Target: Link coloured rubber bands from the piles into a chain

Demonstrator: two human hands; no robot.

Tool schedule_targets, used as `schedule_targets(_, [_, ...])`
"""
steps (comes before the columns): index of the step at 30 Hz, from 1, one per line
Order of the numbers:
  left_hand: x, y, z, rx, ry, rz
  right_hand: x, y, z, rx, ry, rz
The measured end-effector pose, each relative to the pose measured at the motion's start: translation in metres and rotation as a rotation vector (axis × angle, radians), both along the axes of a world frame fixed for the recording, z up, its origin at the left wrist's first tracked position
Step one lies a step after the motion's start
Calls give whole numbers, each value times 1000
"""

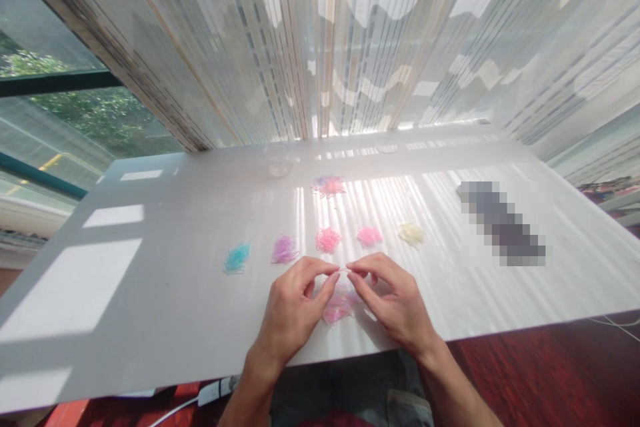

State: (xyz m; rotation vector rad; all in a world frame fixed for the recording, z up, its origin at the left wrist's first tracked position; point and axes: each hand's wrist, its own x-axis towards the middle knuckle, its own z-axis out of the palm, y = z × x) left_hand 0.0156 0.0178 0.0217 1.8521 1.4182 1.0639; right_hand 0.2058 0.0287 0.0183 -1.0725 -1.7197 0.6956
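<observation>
My left hand (297, 303) and my right hand (393, 300) meet near the front of the white table, thumb and forefinger pinched on each. Stretched between their fingertips is a thin, pale rubber band (344, 271). Just below them lies a mixed pink and purple pile of rubber bands (339, 307), partly covered by my fingers. Beyond my hands runs a row of small sorted piles: teal (237, 258), purple (285, 249), coral pink (328, 240), light pink (369, 236) and pale yellow (411, 234). Farther back sits another mixed-colour pile (329, 185).
A clear round container (279, 165) stands at the back of the white table (170, 307), with a clear lid (387, 147) to its right. A dark pixelated object (503, 223) lies on the right. Sheer curtains (320, 47) hang along the far edge. Below the front edge is a white power strip (217, 390).
</observation>
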Motion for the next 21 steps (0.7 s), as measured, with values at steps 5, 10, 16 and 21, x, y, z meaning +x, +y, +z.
schedule_targets(5, [-4,5,0,26,51,-45,0,1,-2,-15,-9,-15])
schedule_targets(10, [-7,7,5,109,120,-78,-2,1,-5,4,-42,-43])
schedule_targets(16, [-10,9,15,138,166,-117,-3,0,-6,18,-55,-55])
schedule_targets(21, [-10,11,18,146,158,-148,-2,0,-8,43,-54,-63])
